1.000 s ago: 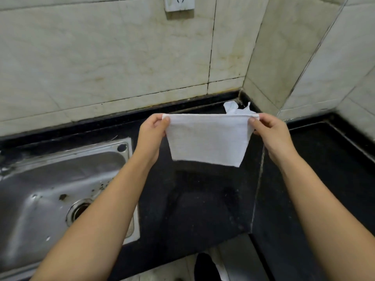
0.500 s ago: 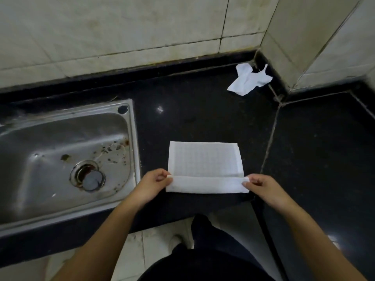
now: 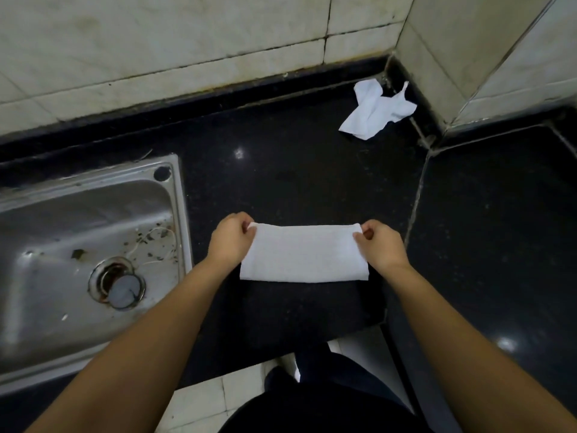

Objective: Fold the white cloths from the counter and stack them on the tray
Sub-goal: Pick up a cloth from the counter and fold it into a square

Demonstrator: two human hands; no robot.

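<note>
The black stone counter (image 3: 281, 170) ran into a tiled corner, with the steel sink (image 3: 84, 245) sunk into it on my left. Half a second earlier the folded cloth (image 3: 304, 254) had lain there as a taller rectangle, and I had only its near edge lifted and rolled a little way over. By this moment I had carried that edge all the way to the far side, so the cloth had become a low, wide strip lying flat on the counter, its fold toward me. My hands had travelled with it, away from the counter's front edge.

My left hand (image 3: 229, 240) pinched the far left corner between thumb and curled fingers, barely parted, with just the cloth's thickness between them. My right hand (image 3: 381, 245) did the same at the far right corner, knuckles bent, thumb tucked against the edge. The second, crumpled cloth (image 3: 374, 112) sat well apart in the back corner by the wall, where it had been before.
</note>
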